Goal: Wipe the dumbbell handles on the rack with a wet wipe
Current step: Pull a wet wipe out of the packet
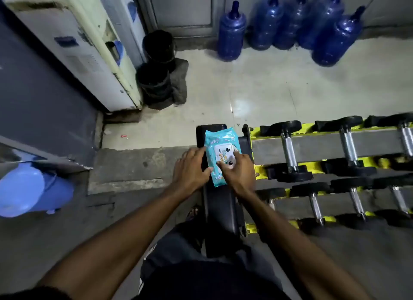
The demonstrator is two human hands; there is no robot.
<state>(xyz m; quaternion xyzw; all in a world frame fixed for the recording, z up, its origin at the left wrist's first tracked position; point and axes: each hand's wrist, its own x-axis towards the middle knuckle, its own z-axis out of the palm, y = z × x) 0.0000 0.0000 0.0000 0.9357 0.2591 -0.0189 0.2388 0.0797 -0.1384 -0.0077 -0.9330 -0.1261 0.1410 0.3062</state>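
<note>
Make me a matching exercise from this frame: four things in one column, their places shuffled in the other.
1 wipe pack
2 dumbbells
3 water jugs
4 black bins

A by the far wall
B on the yellow rack
C beside the white appliance
D on the black bench pad

Pairs: 1-D, 2-B, 3-A, 4-C

The floor (pixel 279 87) is pale, smooth tile with a soft patch of reflected light; nearer, it gives way to a rough, dark concrete strip (pixel 134 165). Five blue water jugs (pixel 231 33) stand along the grey panelled wall (pixel 183 6) at the far side. A worn cream cabinet (pixel 73 49) leans into view on the left, two black bins (pixel 156 82) just beside it. A light blue tub (pixel 29 188) sits at lower left. The room is dim.
</note>
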